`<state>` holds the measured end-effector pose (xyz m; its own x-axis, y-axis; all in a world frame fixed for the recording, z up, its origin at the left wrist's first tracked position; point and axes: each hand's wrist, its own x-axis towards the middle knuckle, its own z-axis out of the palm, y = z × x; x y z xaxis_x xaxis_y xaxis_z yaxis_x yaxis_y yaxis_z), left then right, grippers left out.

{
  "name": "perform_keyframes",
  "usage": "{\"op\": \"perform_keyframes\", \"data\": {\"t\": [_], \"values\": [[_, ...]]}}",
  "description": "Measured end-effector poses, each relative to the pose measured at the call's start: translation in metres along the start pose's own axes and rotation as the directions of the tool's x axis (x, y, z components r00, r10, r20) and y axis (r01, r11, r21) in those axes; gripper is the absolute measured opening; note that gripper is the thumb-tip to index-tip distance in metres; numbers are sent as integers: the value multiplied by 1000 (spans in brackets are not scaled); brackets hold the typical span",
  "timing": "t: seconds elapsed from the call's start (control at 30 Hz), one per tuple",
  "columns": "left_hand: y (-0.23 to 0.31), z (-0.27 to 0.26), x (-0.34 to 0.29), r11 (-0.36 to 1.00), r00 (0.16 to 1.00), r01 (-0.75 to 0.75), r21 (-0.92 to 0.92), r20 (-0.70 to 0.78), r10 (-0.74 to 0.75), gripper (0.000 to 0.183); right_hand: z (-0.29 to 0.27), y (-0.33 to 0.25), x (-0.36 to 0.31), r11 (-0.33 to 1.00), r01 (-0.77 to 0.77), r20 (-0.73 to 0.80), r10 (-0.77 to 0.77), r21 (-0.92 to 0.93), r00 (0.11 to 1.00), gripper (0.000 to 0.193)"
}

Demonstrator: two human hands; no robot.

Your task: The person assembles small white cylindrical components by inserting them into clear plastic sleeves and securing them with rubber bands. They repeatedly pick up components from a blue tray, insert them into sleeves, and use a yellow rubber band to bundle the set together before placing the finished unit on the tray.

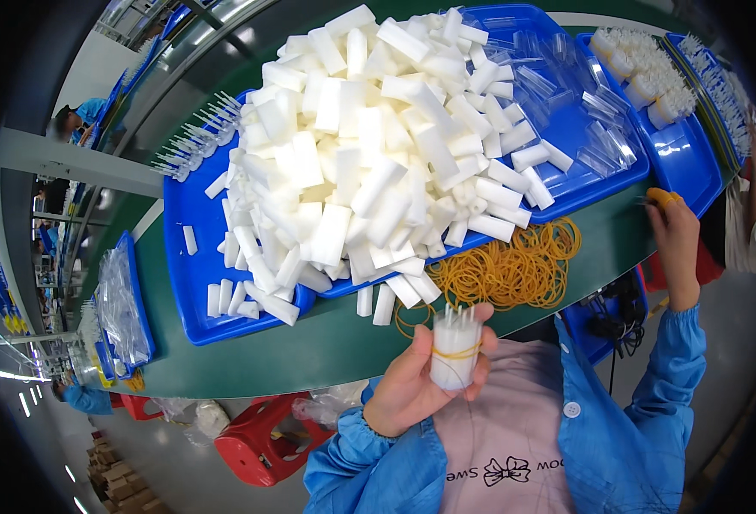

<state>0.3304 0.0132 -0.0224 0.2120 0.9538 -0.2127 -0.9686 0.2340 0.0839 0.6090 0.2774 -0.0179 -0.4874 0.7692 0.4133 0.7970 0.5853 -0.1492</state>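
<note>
My left hand [412,377] is closed around a bundle of white cylindrical pieces [454,353]. A yellow rubber band circles its middle, and thin pale prongs stick up from the top. Out to the right, my right hand [676,236] is over the table's edge with fingers drawn together. Something orange [662,197], perhaps a finger cot, covers a fingertip; what the fingers hold, if anything, is too small to make out. Just beyond the bundle lies a heap of yellow rubber bands [515,270]. Behind it rises a large pile of white foam blocks [352,154].
Blue trays [191,291] sit under the pile. Clear plastic tubes [609,141] lie in the tray at its right. More banded bundles [643,73] stand at the far right, thin-tipped pieces [198,137] at the left. A red stool [262,441] is below the green table [181,368].
</note>
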Motion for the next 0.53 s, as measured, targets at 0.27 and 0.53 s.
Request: {"op": "perform_keyframes", "data": {"t": [0.27,0.53], "values": [[4,14,5,998,999,-23,66,-22,24,67,-40,-105,-1,831,-77,87,35,552,996,40],[1,28,5,960,994,67,273,-101,-41,66,-49,-189,-6,722,363,271,-600,590,753,77]]}}
